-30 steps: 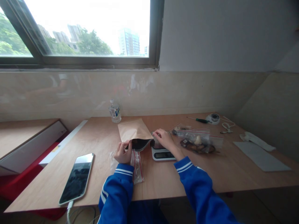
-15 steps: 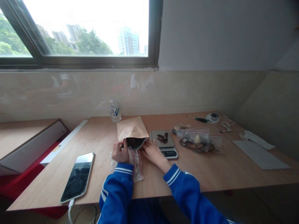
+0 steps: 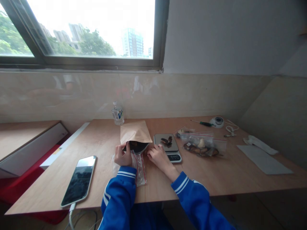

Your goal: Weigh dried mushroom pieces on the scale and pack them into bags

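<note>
A brown paper pouch (image 3: 135,133) lies on the wooden table (image 3: 227,174) with its dark mouth facing me. My left hand (image 3: 122,155) pinches the pouch's open lip on the left side. My right hand (image 3: 157,155) rests on the table just right of the mouth, fingers curled, with nothing visible in it. Beside it a small digital scale (image 3: 167,144) carries a few dark dried pieces. Under my left wrist lie clear zip bags with red seals (image 3: 139,166).
A phone (image 3: 79,180) on a cable lies at the front left. A small water bottle (image 3: 117,114) stands at the back. Zip bags of dried pieces (image 3: 202,146), a screwdriver (image 3: 201,123), a tape roll (image 3: 218,121) and a white sheet (image 3: 263,156) are to the right.
My right hand came off the scale and moved left to the pouch mouth, then drew back slightly. Dark pieces now show on the scale pan. My left hand keeps hold of the pouch.
</note>
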Available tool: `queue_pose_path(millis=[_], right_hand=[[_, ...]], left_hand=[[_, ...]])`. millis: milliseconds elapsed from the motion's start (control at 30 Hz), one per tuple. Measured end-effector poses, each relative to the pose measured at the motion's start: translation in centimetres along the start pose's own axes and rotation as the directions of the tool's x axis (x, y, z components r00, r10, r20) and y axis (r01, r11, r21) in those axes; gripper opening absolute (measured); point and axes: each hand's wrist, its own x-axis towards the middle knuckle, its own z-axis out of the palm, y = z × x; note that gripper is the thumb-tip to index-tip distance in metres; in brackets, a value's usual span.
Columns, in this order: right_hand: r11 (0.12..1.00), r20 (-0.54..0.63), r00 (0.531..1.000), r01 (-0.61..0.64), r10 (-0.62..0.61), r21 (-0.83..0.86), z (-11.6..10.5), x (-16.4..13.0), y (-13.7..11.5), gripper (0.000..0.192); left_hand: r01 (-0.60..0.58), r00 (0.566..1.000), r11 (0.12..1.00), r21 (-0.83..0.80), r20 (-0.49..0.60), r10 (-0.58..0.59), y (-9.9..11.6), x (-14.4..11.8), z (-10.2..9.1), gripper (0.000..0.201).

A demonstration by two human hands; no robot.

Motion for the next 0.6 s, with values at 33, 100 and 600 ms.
queue_pose_path(millis=[33,100,600], right_hand=[[1.000,-0.019,1.000,-0.008,0.008,-0.002,-0.3,-0.2,0.2,0.013],[0.998,-0.072,0.996,-0.054,0.053,-0.014,-1.1,-0.6,0.7,0.014],[0.924,-0.090,0.995,0.069,-0.038,0.376,-3.3,0.0,-3.7,0.029]], left_hand=[[0.001,1.000,1.000,0.000,-0.001,-0.001,0.0,0.0,0.0,0.029],[-0.001,1.000,1.000,0.000,-0.005,0.001,0.0,0.0,-0.1,0.029],[-0.049,0.999,0.998,-0.035,0.022,0.049,0.3,0.0,-0.1,0.030]])
